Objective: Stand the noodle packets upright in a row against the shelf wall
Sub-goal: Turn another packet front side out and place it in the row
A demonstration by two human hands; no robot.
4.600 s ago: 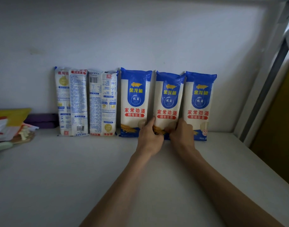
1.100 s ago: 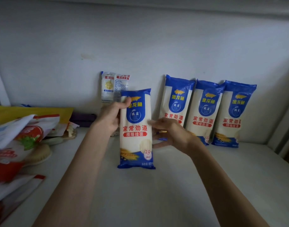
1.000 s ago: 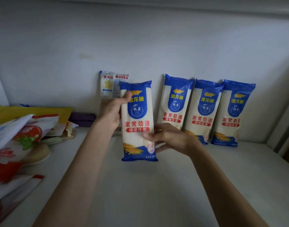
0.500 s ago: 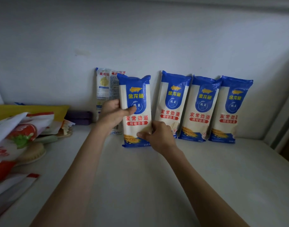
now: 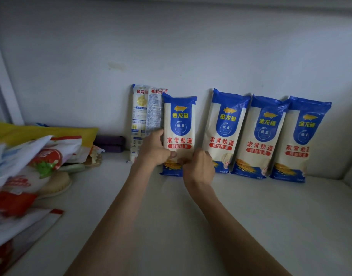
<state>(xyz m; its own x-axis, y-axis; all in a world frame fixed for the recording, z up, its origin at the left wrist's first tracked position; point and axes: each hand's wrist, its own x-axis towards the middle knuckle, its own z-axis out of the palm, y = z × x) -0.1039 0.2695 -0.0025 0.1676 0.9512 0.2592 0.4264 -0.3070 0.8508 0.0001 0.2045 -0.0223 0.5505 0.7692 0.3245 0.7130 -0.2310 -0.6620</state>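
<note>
Several blue-and-white noodle packets stand upright against the white shelf wall (image 5: pixel 191 56). Both hands hold the lower part of one front-facing packet (image 5: pixel 180 126): my left hand (image 5: pixel 154 150) grips its left edge, my right hand (image 5: pixel 198 166) its lower right corner. Its bottom rests on the shelf (image 5: pixel 171 226). Left of it, partly behind it, stands a packet (image 5: pixel 144 116) with its printed back outward. To the right, three more front-facing packets (image 5: pixel 224 132) (image 5: pixel 261 138) (image 5: pixel 299 140) lean against the wall, overlapping slightly.
A loose pile of food bags (image 5: pixel 21 166) with red, white and yellow wrappers fills the left side of the shelf. A dark purple box (image 5: pixel 109 143) lies at the wall beside it. A white frame post (image 5: pixel 5 92) rises at far left.
The held packet went from in front of me back to the wall and now stands with its bottom on the shelf. Both hands slid down to its lower part.
</note>
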